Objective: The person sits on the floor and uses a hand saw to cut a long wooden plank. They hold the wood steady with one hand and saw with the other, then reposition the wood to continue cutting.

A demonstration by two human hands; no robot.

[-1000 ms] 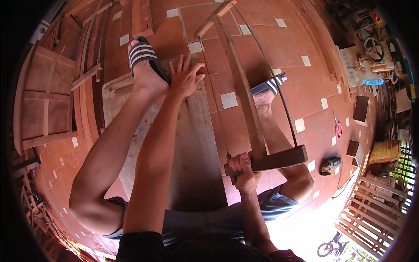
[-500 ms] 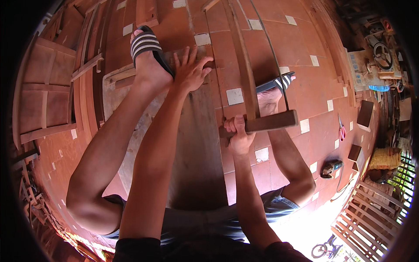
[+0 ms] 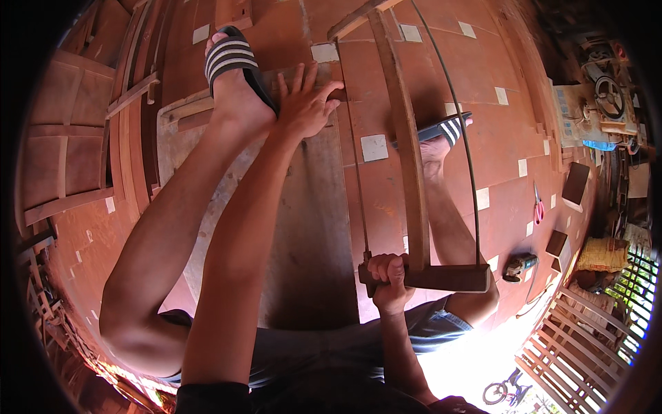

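Now, the right hand [image 3: 389,279] sits at five o'clock, fingers curled tight around one end of the saw [image 3: 408,159]! From there the saw stretches up toward twelve, its blade [image 3: 356,172] right beside the board [image 3: 303,228]. And the left hand [image 3: 308,109], at twelve, has fingers spread over the board, beside a sandal [image 3: 232,58]. Scissors [image 3: 538,207] lie at three, a power tool [image 3: 518,268] near four.
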